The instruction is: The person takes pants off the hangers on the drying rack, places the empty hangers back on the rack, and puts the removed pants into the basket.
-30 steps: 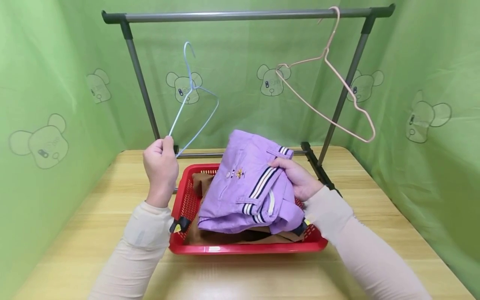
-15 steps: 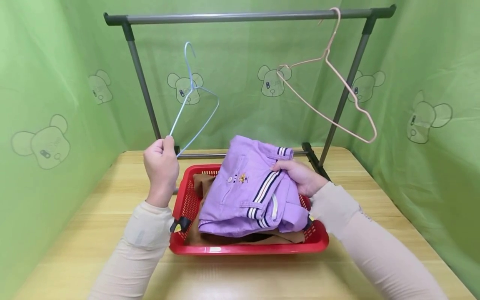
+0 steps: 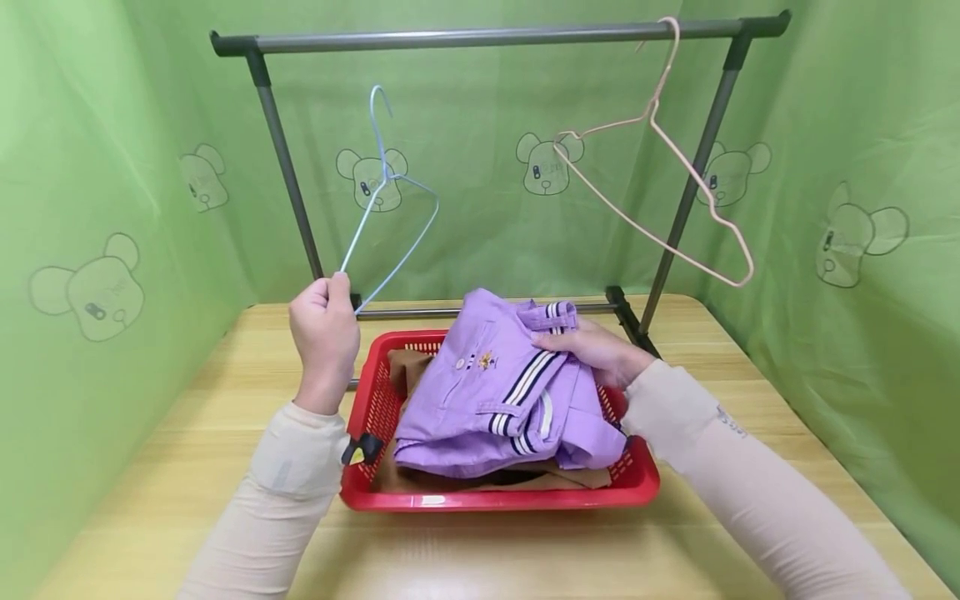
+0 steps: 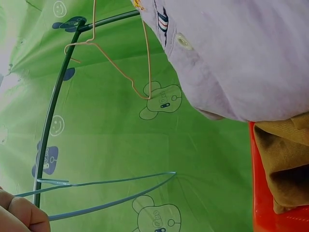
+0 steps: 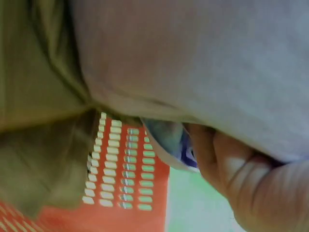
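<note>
In the head view, my left hand point(image 3: 326, 333) grips a light blue wire hanger point(image 3: 365, 218) by one shoulder end, its hook pointing up. A folded purple garment point(image 3: 468, 400) with navy-and-white striped trim and a small yellow embroidered figure lies over the basket. My right hand point(image 3: 600, 350) holds its far right edge, thumb on top by the stripes and the other fingers hidden underneath. The right wrist view shows those curled fingers point(image 5: 241, 176) below the cloth. Beneath the garment, brown cloth point(image 3: 408, 367) fills part of the red basket point(image 3: 495, 502).
Behind the basket stands a grey metal clothes rack point(image 3: 465, 39) on the wooden table point(image 3: 187, 467). From its bar, at the right, hangs a pink hanger point(image 3: 660, 117). A green curtain point(image 3: 465, 242) with bear drawings encloses the table on the back and sides.
The garment's far end has sunk lower toward the basket, and its striped far corner has folded over. My right hand has shifted slightly down and right; the left hand and hanger stay nearly still.
</note>
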